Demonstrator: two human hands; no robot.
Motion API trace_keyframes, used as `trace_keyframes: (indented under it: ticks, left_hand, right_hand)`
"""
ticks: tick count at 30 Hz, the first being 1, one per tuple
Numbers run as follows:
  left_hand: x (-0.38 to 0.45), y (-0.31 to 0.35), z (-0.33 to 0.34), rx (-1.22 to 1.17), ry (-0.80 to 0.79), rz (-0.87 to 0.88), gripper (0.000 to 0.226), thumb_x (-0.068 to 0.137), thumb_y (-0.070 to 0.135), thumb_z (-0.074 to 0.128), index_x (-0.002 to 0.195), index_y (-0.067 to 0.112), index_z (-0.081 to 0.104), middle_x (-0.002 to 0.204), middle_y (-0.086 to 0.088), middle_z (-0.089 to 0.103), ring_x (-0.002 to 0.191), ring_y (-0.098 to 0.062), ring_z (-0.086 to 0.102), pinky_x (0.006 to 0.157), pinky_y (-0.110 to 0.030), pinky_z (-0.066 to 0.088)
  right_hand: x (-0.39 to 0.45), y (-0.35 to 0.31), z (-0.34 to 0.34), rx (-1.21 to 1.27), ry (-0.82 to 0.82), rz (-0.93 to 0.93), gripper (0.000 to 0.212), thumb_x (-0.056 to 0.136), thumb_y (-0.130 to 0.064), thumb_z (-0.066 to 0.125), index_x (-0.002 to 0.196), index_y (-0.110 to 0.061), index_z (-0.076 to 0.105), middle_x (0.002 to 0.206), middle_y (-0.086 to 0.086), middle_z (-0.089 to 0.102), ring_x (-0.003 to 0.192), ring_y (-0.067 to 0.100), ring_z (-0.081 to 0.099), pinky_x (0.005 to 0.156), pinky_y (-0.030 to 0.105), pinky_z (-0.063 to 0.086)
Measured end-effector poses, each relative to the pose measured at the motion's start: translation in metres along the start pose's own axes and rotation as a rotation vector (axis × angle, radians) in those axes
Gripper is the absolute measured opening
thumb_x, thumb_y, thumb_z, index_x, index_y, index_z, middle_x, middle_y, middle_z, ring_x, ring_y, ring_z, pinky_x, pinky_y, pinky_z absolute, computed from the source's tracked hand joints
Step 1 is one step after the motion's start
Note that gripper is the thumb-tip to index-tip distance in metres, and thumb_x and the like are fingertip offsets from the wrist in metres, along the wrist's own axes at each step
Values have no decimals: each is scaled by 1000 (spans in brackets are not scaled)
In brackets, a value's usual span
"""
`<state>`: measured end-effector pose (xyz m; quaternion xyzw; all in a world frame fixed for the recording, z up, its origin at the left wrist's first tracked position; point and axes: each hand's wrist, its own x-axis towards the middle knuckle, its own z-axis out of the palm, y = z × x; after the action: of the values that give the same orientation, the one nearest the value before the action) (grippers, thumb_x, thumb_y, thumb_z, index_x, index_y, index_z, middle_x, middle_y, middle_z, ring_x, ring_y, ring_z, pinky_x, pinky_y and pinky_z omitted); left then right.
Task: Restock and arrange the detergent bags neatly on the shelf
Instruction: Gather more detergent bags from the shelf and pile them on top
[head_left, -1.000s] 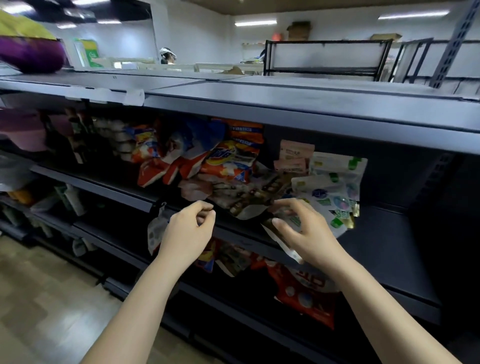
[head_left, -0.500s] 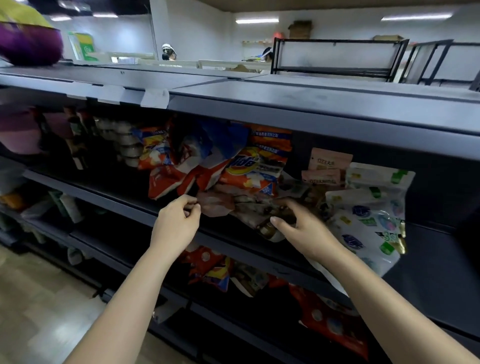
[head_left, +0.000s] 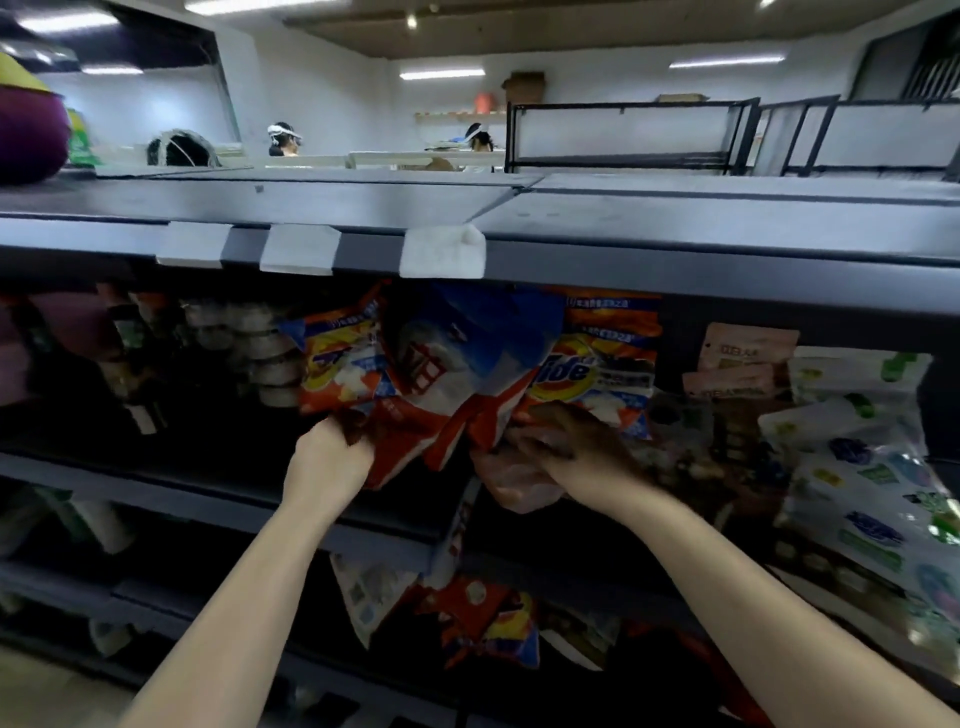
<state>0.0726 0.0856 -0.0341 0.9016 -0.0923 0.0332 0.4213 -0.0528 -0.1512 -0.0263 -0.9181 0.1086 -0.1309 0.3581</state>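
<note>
Here, the left hand (head_left: 326, 464) is curled round the lower corner of a red-and-white detergent bag (head_left: 415, 410) at the front of the middle shelf (head_left: 156, 488), thumb and fingers closed on the plastic. The right hand (head_left: 566, 452) reaches in beside it, fingers bent over the bottom edge of the same leaning cluster of bags; it appears to grip a pale pink pouch (head_left: 514, 483) that hangs below the palm, though motion blur makes the exact hold uncertain.

Above the hands, an orange Tide bag (head_left: 597, 364) stands upright against the back of the shelf, and a second orange Tide bag (head_left: 340, 364) leans to the left of the red-and-white one. All three overlap and touch one another.

Right of the Tide bag lie dark printed packets (head_left: 691, 447), then two pink sachets (head_left: 743, 358) and a stack of white pouches with green and blue print (head_left: 862, 467) tilting off the shelf edge. Left of the detergent, stacked round tins (head_left: 260, 353) and dark bottles (head_left: 124, 343) sit in shadow.

Three white label holders (head_left: 441, 252) clip to the front edge of the upper shelf (head_left: 675, 228). On the lower shelf (head_left: 337, 670), further orange and red bags (head_left: 488, 618) lie in disorder.
</note>
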Motion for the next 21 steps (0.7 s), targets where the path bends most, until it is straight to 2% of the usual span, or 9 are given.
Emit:
trace_keyframes:
  ticks: [2,5,8,10,13,15,18,20,21]
  left_hand:
    - [34,-23,-4,21,-43,-16,34,91,32,51,118,12,57,115,-13,61,103,-33,57,88,-34,46]
    - [78,-40,-8,-18,-64,-57,43,99,30,43,136,9,46,139,-17,47,125,-33,46,98,-34,36]
    - [110,-52,-10,-90,-150,-4,67,86,54,50,141,18,41,145,-10,43,131,-32,41,103,-35,33]
    - [129,-64,-8,-108,-180,55,62,92,46,50,144,15,37,147,-10,39,133,-31,38,107,-38,30]
    - [155,-80,-4,-289,-185,-45,45,97,29,50,137,8,47,135,-16,52,122,-34,49,102,-43,38]
    - [162,-84,-3,-508,-188,-126,44,96,25,52,136,8,48,132,-15,54,119,-34,51,102,-45,41]
    - [171,-83,2,-727,-245,-173,43,94,23,56,134,8,49,130,-12,55,117,-29,53,94,-39,44]
    - [179,-77,4,-763,-292,-207,34,96,21,53,127,9,51,121,-10,57,110,-25,54,84,-32,44]
    - [182,-73,5,-757,-310,-217,32,97,21,50,126,9,51,122,-11,56,110,-27,54,81,-29,43]
  right_hand:
    - [18,-10,20,-9,7,34,44,90,-52,54,126,-27,54,120,-12,51,107,11,54,90,30,48]
    - [47,-13,54,-103,85,21,77,78,-81,31,128,-28,54,134,-2,53,124,21,49,104,41,41]
    - [71,-23,69,-336,148,-5,69,90,-69,30,149,-33,25,157,-6,21,146,21,10,118,39,11]
    - [82,-33,79,-328,165,27,76,88,-69,34,151,-38,4,160,-8,3,147,21,-8,119,45,1]
    - [98,-40,97,-217,164,96,92,81,-71,42,151,-35,-6,158,-6,-18,142,20,-26,118,51,-5]
    - [99,-45,105,-319,118,94,77,94,-55,41,152,-30,-3,156,-5,-21,136,15,-33,118,51,-5]
    - [94,-59,112,-424,163,19,58,100,-48,29,152,-27,15,160,-5,6,143,13,-22,117,49,-12]
    - [86,-65,114,-333,213,30,57,98,-49,28,148,-22,30,155,-1,27,147,16,6,119,39,-9]
    - [81,-69,113,-231,227,66,52,99,-45,33,144,-18,38,149,3,39,142,19,23,119,33,3]
